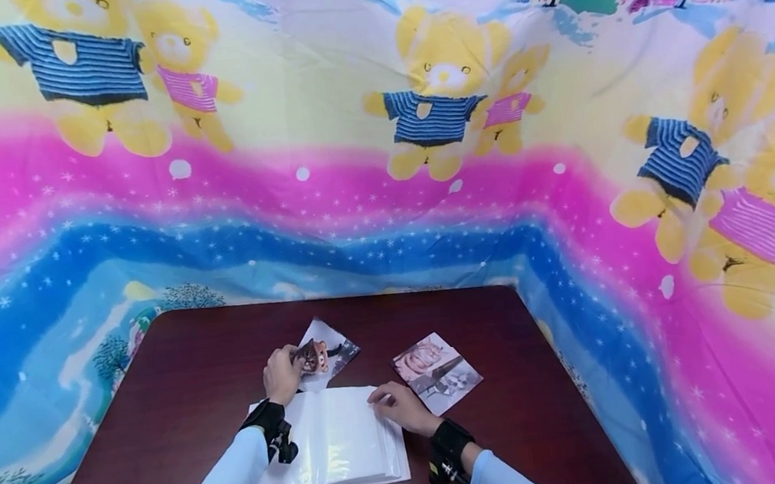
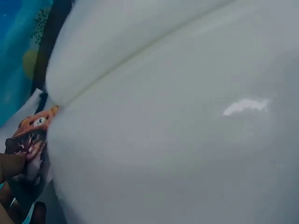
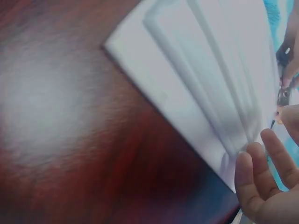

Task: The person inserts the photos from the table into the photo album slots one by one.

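Note:
An open photo album [image 1: 351,439] with blank, glossy white pages lies at the table's front. Beyond its top edge, my left hand [image 1: 281,374] pinches a photo [image 1: 309,356] of a cat in an orange bear hat. The left wrist view shows the thumb [image 2: 11,165] on the picture's face. My right hand [image 1: 405,408] is at the album's upper right corner. Its fingers [image 3: 254,175] are loosely bent beside the page edges in the right wrist view; whether they touch a page I cannot tell.
Another photo [image 1: 345,349] lies behind the held one. Right of the album are more overlapping photos [image 1: 457,383] on the dark red-brown table [image 1: 210,350]. A bear-patterned cloth [image 1: 326,178] hangs around the table's back and sides.

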